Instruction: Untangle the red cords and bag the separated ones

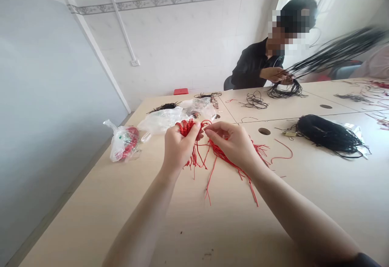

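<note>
Hands (180,149) pinch red cords (190,128); tabletop edge (65,202) left

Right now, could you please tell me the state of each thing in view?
Left hand, gripping a bunch of red cords
Right hand, gripping strands of the red cords
Black cord bundle, heaped on the table
Plastic bag, red cord inside
Co-worker's hands, holding long black cords aloft
</note>
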The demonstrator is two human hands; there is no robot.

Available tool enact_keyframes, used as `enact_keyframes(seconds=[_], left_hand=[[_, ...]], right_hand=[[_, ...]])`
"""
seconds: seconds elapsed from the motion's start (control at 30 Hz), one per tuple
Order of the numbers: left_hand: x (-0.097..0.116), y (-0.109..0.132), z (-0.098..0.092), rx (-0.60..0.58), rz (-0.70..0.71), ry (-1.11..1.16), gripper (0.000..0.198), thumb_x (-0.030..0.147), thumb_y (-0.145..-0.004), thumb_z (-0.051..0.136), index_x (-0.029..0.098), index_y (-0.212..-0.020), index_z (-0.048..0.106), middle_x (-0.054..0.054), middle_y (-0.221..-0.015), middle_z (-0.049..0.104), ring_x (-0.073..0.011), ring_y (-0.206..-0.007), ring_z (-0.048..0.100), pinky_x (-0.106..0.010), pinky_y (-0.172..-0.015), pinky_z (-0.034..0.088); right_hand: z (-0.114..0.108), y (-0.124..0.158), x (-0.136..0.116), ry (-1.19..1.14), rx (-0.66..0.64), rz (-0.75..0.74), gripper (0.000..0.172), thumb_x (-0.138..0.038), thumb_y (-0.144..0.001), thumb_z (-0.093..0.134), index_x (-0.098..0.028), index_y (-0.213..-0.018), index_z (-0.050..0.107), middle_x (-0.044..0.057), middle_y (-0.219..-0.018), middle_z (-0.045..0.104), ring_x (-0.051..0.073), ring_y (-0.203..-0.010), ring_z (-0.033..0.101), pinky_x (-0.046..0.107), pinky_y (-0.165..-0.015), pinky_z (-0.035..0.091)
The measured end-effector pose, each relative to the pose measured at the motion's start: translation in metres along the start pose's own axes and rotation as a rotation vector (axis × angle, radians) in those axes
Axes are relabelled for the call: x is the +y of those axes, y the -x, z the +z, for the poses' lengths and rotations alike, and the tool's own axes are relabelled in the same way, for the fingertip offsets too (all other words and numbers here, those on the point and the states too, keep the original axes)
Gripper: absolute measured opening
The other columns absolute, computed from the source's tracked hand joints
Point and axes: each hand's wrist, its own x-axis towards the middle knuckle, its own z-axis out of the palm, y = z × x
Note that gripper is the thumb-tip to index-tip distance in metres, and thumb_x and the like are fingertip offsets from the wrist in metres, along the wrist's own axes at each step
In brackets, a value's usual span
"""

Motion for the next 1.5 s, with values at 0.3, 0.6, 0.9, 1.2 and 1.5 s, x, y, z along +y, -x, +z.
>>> enact_keyframes(seconds=[0.3, 0.6, 0.9, 1.2, 1.5], left_hand=[[0.000, 0.005, 0.005, 0.138, 0.392, -0.534, 0.038, 0.028, -0.082, 0.064, 0.018, -0.052, 0.042, 0.004, -0.051, 0.046, -0.0103, -0.053, 0.042, -0.026, -0.056, 0.036], [-0.002, 0.005, 0.004, 0.066, 0.317, -0.469, 0.040, 0.035, -0.085, 0.060, 0.020, -0.052, 0.042, 0.003, -0.051, 0.045, -0.0118, -0.053, 0.040, -0.027, -0.055, 0.034], [-0.005, 0.005, 0.006, 0.040, 0.393, -0.597, 0.047, 0.032, -0.082, 0.059, 0.020, -0.050, 0.027, 0.005, -0.047, 0.029, -0.0102, -0.047, 0.026, -0.027, -0.051, 0.027], [-0.004, 0.005, 0.007, 0.145, 0.400, -0.589, 0.046, 0.032, -0.080, 0.061, 0.020, -0.050, 0.028, 0.005, -0.046, 0.032, -0.0092, -0.047, 0.026, -0.027, -0.052, 0.029], [-0.009, 0.003, 0.009, 0.133, 0.238, -0.408, 0.046, 0.036, -0.075, 0.068, 0.020, -0.045, 0.037, 0.005, -0.042, 0.034, -0.0096, -0.045, 0.036, -0.026, -0.049, 0.034]], right_hand=[[-0.002, -0.007, 0.007, -0.386, -0.143, 0.253, 0.027, -0.044, -0.079, 0.068, -0.019, -0.087, 0.074, 0.000, -0.063, 0.057, 0.011, -0.060, 0.050, 0.027, -0.059, 0.040], [0.000, -0.009, 0.010, -0.443, -0.142, 0.230, 0.026, -0.043, -0.079, 0.067, -0.017, -0.080, 0.068, 0.004, -0.082, 0.066, 0.010, -0.062, 0.052, 0.028, -0.064, 0.045], [0.002, -0.010, 0.018, -0.364, -0.085, 0.168, 0.014, -0.032, -0.081, 0.061, -0.018, -0.077, 0.061, 0.002, -0.074, 0.062, 0.012, -0.064, 0.056, 0.028, -0.064, 0.044], [0.004, -0.009, 0.018, -0.199, -0.026, 0.024, 0.006, -0.016, -0.076, 0.055, -0.019, -0.071, 0.054, -0.002, -0.068, 0.056, 0.009, -0.056, 0.042, 0.024, -0.051, 0.031], [0.000, -0.009, 0.019, 0.077, 0.116, -0.127, 0.008, -0.017, -0.076, 0.055, -0.020, -0.068, 0.054, -0.002, -0.062, 0.055, 0.011, -0.057, 0.047, 0.026, -0.055, 0.037]])
